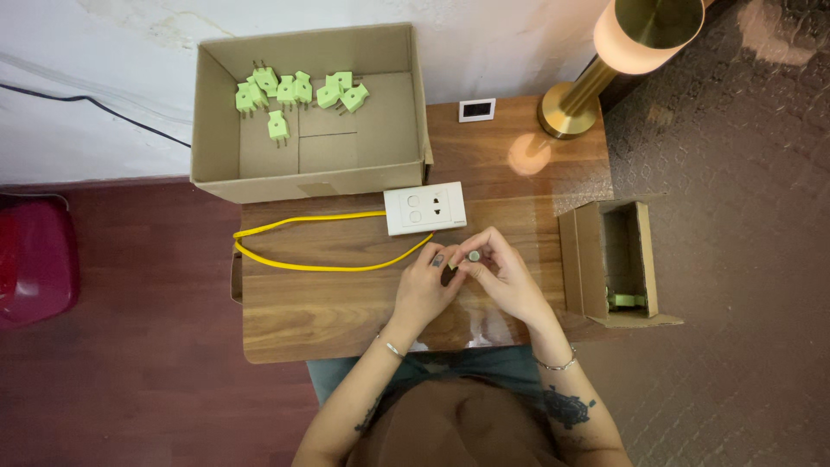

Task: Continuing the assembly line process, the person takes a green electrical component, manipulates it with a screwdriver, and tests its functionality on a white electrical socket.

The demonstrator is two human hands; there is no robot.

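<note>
— So, where is your little plug (473,256) now?

— You hold it up between both hands, just over the wooden table (346,303), right in front of the white socket box (425,208). Your left hand (425,285) pinches it from the left side. Your right hand (506,277) pinches it from the right. Both are closed on it.

— Which way does it point?

— I cannot tell; your fingers hide most of it. The socket box is just past your fingertips, and your left hand is a bit nearer to it.

— And the rest?

— More green plugs (294,91) lie in the big cardboard box (216,112), far behind. A yellow cable (303,259) loops to your left. A small box (609,259) sits to your right.
</note>
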